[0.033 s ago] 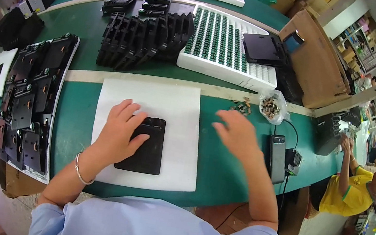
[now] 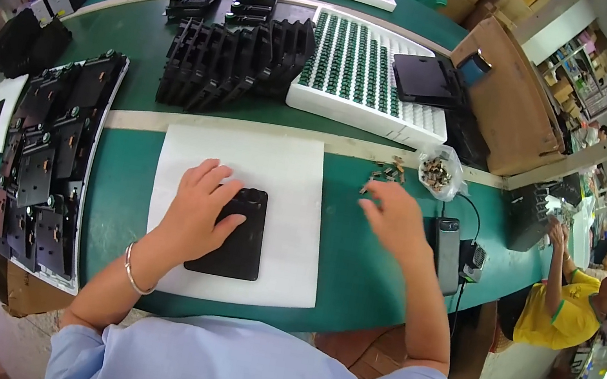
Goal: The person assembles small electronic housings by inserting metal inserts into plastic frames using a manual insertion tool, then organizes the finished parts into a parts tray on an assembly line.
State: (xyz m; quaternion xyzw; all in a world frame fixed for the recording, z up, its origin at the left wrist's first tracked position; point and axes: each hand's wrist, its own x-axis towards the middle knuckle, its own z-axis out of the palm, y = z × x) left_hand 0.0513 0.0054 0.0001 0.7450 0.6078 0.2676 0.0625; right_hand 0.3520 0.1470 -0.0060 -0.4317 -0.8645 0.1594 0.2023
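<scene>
A flat black rectangular panel [image 2: 238, 251] lies on a white foam sheet [image 2: 296, 188] in front of me. My left hand [image 2: 197, 208] is over the panel's left side, fingers spread and thumb across its face; whether it presses down is hard to tell. To the right of the sheet, my right hand [image 2: 397, 224] reaches toward a small heap of loose metal parts [image 2: 394, 170]. Its thumb and index finger are apart, with the fingertips close to the nearest part. Just beyond that hand stands a clear plastic bag [image 2: 437, 171] of similar small parts.
Black panels with fitted parts cover a tray [image 2: 103, 158] at left. Black housings [image 2: 216, 65] stand in a row behind, beside a white foam tray [image 2: 365, 124] of green pieces. A black corded device [image 2: 447, 252] lies at right. A person in yellow [image 2: 558, 309] works farther right.
My right hand has moved a little to the right, nearer the loose metal parts. The left hand has shifted only slightly over the panel.
</scene>
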